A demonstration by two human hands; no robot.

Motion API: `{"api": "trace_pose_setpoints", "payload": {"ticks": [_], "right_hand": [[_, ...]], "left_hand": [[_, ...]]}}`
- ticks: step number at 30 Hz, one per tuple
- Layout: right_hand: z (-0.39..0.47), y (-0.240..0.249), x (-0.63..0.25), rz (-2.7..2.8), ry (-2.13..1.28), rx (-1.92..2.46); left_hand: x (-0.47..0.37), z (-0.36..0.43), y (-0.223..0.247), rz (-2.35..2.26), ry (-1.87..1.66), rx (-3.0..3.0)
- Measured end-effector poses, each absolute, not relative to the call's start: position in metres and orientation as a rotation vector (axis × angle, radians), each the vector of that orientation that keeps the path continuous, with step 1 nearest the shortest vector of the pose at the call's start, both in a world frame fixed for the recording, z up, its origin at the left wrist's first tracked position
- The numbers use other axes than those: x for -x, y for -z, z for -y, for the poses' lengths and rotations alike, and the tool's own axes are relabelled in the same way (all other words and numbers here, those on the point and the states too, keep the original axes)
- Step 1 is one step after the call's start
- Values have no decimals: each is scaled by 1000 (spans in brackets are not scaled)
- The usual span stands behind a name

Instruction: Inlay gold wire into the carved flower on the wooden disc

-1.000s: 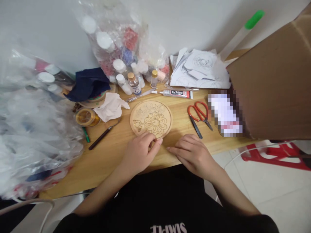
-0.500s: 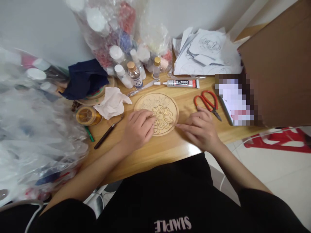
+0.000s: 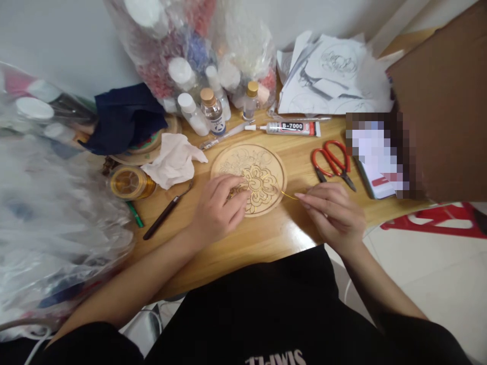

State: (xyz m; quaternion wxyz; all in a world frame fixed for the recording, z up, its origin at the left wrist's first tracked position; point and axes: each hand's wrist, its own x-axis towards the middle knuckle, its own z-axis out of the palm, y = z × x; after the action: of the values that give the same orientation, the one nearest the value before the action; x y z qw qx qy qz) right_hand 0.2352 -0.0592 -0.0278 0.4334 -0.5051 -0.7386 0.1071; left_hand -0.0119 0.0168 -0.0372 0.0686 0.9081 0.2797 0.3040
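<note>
A round wooden board (image 3: 230,157) lies on the table with a pencilled drawing and a flower outlined in gold wire (image 3: 255,183). My left hand (image 3: 219,205) rests on the board's left side, fingers bent and thumb and fingertips at the flower; what is between them, if anything, is hidden. At the right, my right hand (image 3: 335,210) pinches the end of a thin gold wire (image 3: 289,194) between thumb and fingers. That wire runs from the board's right edge to the fingertips, just above the table.
Red-handled pliers (image 3: 331,159), a phone (image 3: 380,167) and a cardboard box (image 3: 445,111) are at the right. Behind the board lie a glue tube (image 3: 292,128) and small bottles (image 3: 213,114). A wire spool (image 3: 131,182), crumpled tissue (image 3: 175,159) and a dark-handled tool (image 3: 162,218) are at the left.
My right hand has drawn away from the board to the right, and the gold wire now shows stretched between them. My left hand stays on the board. The view has shifted slightly.
</note>
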Motion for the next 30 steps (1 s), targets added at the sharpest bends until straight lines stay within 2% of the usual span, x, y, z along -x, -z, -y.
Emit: {"api": "trace_pose_setpoints", "payload": {"ticks": [16, 23, 30], "right_hand": [[47, 33, -229, 1926, -363, 1251], [46, 35, -231, 1890, -437, 1241], [44, 33, -230, 1913, -444, 1242]], "left_hand": [[16, -17, 38, -812, -851, -2712], [15, -17, 38, -1052, -928, -2604], [15, -18, 41, -1019, -864, -2635]]}}
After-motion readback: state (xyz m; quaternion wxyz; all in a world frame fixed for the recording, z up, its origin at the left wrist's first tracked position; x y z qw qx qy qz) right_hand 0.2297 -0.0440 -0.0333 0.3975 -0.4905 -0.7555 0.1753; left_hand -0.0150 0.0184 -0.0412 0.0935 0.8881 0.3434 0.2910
